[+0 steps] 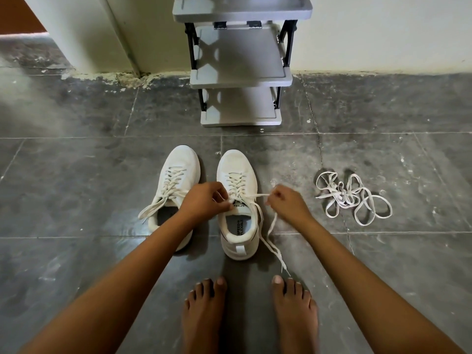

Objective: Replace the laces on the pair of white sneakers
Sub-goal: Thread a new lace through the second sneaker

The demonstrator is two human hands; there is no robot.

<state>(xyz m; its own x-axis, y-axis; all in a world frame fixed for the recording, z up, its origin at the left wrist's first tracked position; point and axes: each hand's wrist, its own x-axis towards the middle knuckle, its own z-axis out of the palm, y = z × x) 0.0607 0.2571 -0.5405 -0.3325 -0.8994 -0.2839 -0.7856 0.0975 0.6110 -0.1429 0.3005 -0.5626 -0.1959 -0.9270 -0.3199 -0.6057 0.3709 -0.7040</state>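
Found side by side on grey floor tiles (102, 180), toes toward a grey shoe rack (240, 57): the pair of white sneakers, both threaded; noted the sneaker on the left (181, 162) untied, lace ends splayed across its collar; noted the sneaker on the right (235, 162) in work under both hands. Recorded the left hand (207, 200) curled tight at the tongue, pinching the lace (258, 195) between thumb and fingers; recorded the right hand (286, 203) pinching the other strand, drawn taut sideways from the top eyelet; traced the free tail (273, 221) down to the floor beside the bare feet (293, 310). Judged the lace flat, soft, light and limp; judged best taken close to the eyelet or by the hard tip, and kept under tension; judged the sneaker light enough to slide under a hard pull. Logged well apart to the right a tangled heap of loose white laces (352, 198); could not tell old from new. Hidden under the left hand: the uppermost crossing and any knot begun; cut off at the top edge: the upper rack.
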